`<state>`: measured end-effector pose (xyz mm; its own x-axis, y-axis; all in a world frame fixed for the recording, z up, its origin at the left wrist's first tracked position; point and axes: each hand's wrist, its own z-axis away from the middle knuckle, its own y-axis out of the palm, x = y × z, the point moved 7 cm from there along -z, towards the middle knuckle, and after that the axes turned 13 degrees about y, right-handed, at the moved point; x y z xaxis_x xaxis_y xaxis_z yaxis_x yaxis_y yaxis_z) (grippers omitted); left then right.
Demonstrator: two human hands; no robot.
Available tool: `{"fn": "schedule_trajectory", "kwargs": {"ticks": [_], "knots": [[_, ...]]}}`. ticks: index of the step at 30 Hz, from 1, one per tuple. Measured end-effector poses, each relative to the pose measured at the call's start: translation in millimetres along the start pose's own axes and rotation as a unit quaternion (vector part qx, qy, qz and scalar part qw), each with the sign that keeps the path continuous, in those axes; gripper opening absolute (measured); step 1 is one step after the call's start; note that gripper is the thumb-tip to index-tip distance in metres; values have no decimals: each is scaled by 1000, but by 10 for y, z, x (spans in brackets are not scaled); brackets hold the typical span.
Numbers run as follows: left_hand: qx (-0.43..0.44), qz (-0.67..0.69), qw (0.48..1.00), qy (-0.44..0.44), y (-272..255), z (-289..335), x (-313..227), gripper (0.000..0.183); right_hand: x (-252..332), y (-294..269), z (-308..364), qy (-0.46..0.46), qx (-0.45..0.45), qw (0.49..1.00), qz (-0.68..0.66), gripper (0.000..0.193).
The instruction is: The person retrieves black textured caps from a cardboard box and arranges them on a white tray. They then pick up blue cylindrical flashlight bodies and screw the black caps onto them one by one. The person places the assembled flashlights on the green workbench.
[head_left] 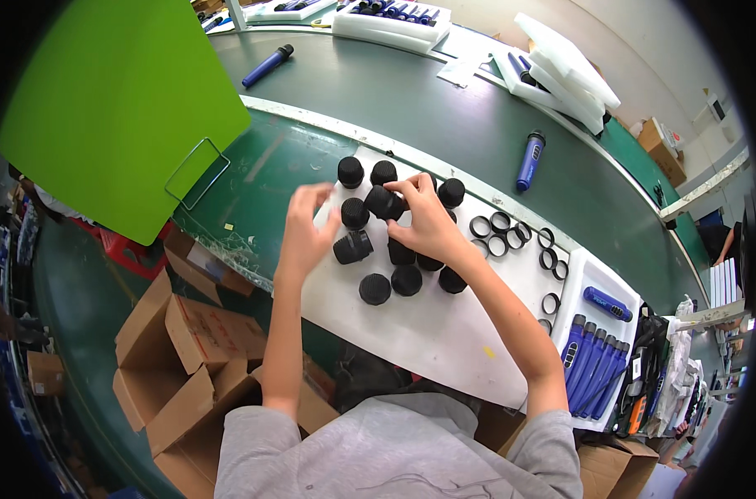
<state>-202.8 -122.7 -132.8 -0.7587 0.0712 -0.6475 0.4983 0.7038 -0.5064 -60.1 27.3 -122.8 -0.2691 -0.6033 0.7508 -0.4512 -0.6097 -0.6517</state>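
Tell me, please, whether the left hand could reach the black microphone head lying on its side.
Probably yes: the left hand looks empty, and nothing visibly stands between it and that microphone head.

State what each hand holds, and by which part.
The right hand grips a black microphone head by its right end; the left hand looks empty.

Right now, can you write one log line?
right hand: holding black mic head | left hand: open, empty | white sheet: black heads, rings | white tray: blue microphones
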Motion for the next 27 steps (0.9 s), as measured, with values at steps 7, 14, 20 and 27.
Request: {"fn": "schedule_trajectory", "kwargs": {"ticks": [7, 14, 20, 27], "knots": [[66, -128, 989, -5, 145, 556, -299, 41, 15, 32, -40, -3, -20, 1000, -19, 57], [93, -51, 994, -4, 86, 484, -422, 51, -106, 146, -128, 75, 20, 997, 24, 54], [160, -15, 987, 18, 220, 402, -561, 58, -18, 69, -33, 67, 20, 990, 120, 52], [145, -13, 983, 113, 119, 177, -877, 42, 157, -430, 290, 19, -32, 991, 129, 34]]}}
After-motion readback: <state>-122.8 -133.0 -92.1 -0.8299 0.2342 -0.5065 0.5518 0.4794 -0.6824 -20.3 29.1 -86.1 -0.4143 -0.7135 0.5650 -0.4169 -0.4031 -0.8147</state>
